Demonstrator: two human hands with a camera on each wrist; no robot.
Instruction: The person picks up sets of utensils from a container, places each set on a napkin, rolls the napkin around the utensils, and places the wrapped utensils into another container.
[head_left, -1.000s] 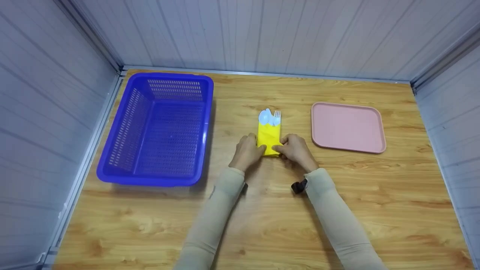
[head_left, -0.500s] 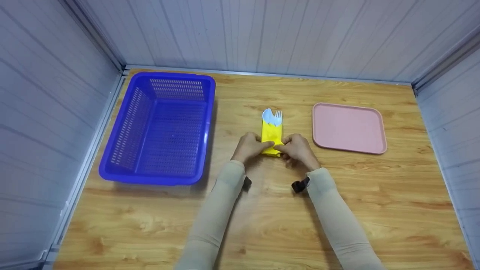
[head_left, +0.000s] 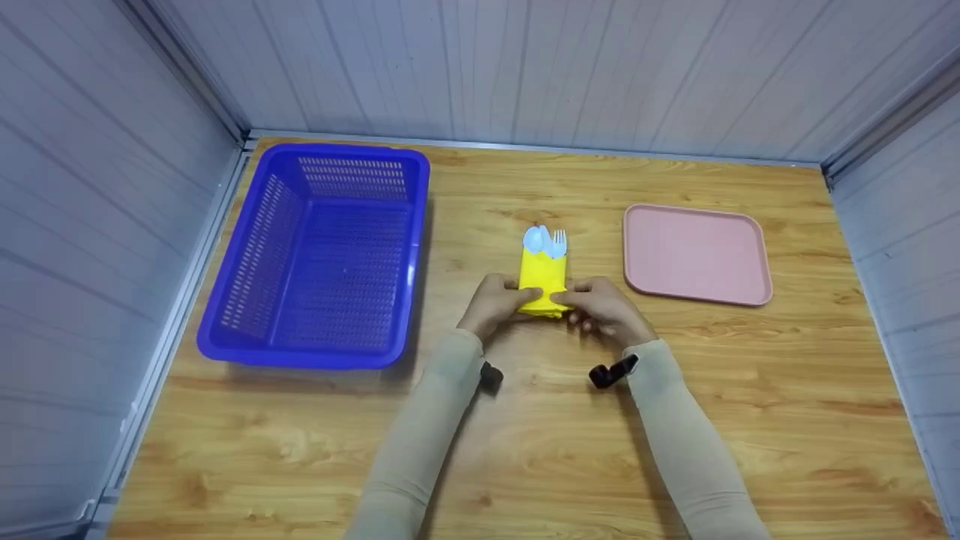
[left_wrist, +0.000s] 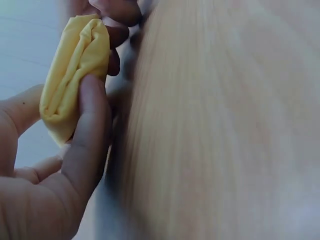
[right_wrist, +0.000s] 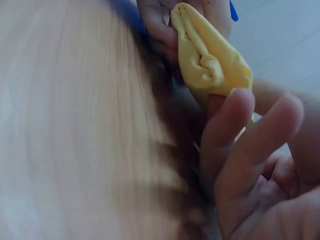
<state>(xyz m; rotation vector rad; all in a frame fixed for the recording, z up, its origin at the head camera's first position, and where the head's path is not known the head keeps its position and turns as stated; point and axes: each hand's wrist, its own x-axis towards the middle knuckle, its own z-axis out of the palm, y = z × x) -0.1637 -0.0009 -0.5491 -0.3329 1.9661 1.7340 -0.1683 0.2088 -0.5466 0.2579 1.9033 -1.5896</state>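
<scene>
Left hand and right hand pinch the yellow napkin at opposite edges, well apart from basket.

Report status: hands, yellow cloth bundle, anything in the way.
Left hand and right hand pinching yellow cloth bundle. Spoon and fork showing at its far end. Blue basket left, pink tray right, neither touching the yellow cloth bundle.

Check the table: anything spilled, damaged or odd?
No spills or visible damage. Slightly odd: the near end of the folded yellow cloth-like napkin holding the pale cutlery is bunched into uneven creases instead of lying smooth.
</scene>
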